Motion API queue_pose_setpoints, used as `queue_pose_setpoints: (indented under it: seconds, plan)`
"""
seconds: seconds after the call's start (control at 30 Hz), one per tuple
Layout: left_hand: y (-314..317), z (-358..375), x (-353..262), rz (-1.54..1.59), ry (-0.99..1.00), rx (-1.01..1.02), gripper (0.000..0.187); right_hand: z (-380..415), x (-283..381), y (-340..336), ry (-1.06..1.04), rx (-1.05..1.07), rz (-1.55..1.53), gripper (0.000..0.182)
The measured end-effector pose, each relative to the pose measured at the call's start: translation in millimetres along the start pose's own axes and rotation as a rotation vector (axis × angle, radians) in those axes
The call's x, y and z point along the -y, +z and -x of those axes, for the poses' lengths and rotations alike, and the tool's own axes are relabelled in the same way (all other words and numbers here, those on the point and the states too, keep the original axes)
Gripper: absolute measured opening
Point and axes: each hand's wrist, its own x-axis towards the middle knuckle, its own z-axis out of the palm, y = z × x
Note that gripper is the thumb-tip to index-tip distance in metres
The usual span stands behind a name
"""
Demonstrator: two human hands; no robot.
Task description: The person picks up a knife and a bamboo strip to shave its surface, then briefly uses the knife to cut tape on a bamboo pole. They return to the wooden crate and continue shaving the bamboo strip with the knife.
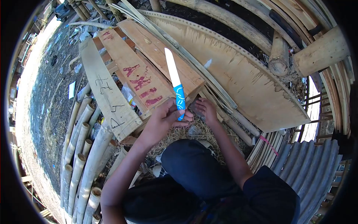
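Note:
A knife with a white blade and a blue patterned handle [179, 100] points up and away from me. My left hand [166, 115] is closed around its handle, thumb along the lower end. Just to the right, my right hand [206, 109] is held apart from the knife, fingers spread and loosely curled, with nothing in them. Beyond both hands lies a wooden crate [156, 80] of slats, with red painted marks on one board and black writing on the pale slat [108, 87] at its left.
Bamboo poles [80, 164] are stacked at the left. A large stained plywood sheet [238, 74] leans behind the crate, with thick bamboo [320, 50] at upper right. Corrugated sheeting [307, 164] stands at lower right. Straw [169, 136] covers the ground by my knees.

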Motion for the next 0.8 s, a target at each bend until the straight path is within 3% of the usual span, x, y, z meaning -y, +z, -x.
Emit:
queue_pose_setpoints:
  seconds: [0.07,0.17,0.27,0.3,0.37,0.4,0.47,0.53,0.6,0.63,0.67,0.73,0.8]
  plan:
    - [-7,7,-16,-0.012,0.075,0.013,0.016,6,34,19,-0.181,-0.107,-0.011,0.037]
    - [-29,25,-47,-0.055,0.176,-0.131,0.015,-5,95,39,-0.359,-0.121,0.221,0.036]
    - [-60,53,-70,-0.05,0.175,-0.465,0.017,-18,153,61,-0.336,0.035,0.57,0.038]
    - [-74,62,-73,-0.112,0.196,-0.57,0.018,-26,167,70,-0.336,0.07,0.577,0.038]
    - [-106,78,-72,-0.261,0.219,-0.772,0.02,-41,185,97,-0.278,0.196,1.014,0.047]
    - [-125,84,-67,-0.346,0.218,-0.868,0.02,-43,188,114,-0.284,0.227,1.02,0.047]
    - [-164,83,-43,-0.444,0.253,-0.996,0.027,-49,192,147,-0.457,0.131,1.397,0.067]
    - [-181,85,-26,-0.563,0.252,-1.052,0.03,-66,196,169,-0.437,0.192,1.426,0.074]
    - [-170,83,-20,-0.384,0.191,-1.006,0.035,-67,201,193,-0.154,0.217,1.306,0.071]
    - [-166,80,-15,-0.327,0.208,-0.988,0.035,-55,204,202,-0.142,0.239,1.258,0.067]
    - [-164,77,-9,-0.272,0.228,-0.969,0.036,-61,202,202,-0.15,0.266,1.265,0.067]
    - [-158,76,-4,-0.195,0.249,-0.924,0.036,-102,201,183,0.077,0.241,1.105,0.067]
    - [-159,72,1,-0.229,0.262,-0.943,0.037,-145,194,153,0.169,0.356,1.012,0.063]
